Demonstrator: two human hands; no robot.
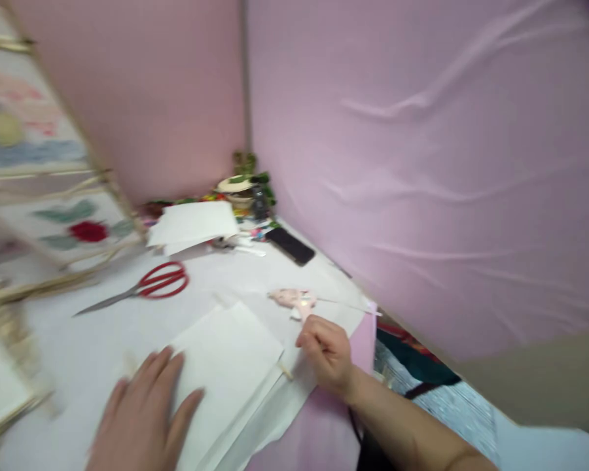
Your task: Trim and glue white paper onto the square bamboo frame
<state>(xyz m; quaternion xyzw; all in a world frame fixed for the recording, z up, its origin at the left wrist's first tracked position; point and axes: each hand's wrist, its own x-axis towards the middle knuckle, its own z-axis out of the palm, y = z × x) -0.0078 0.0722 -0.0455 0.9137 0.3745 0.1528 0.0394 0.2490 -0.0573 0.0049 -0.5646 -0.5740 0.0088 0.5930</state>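
Two hands of mine are over the white-covered table [103,347]. My left hand [140,418] lies spread open, palm down, its fingertips [189,399] resting on a stack of white paper sheets [228,373]. My right hand [326,353] is curled, with the fingers loosely bent, just beside that stack. I cannot tell whether it has hold of anything, though a thin pale wooden stick [285,371] shows at the stack's edge just below it. Just above my right hand lies a small pink plastic tool [292,301], blurred, with a thin rod reaching from it. Further off lie red-handled steel scissors [161,280], a second pile of white paper [191,226] and a black smartphone [290,246], against pink fabric walls [422,163]. A wooden-framed floral panel [63,222] stands at my left.
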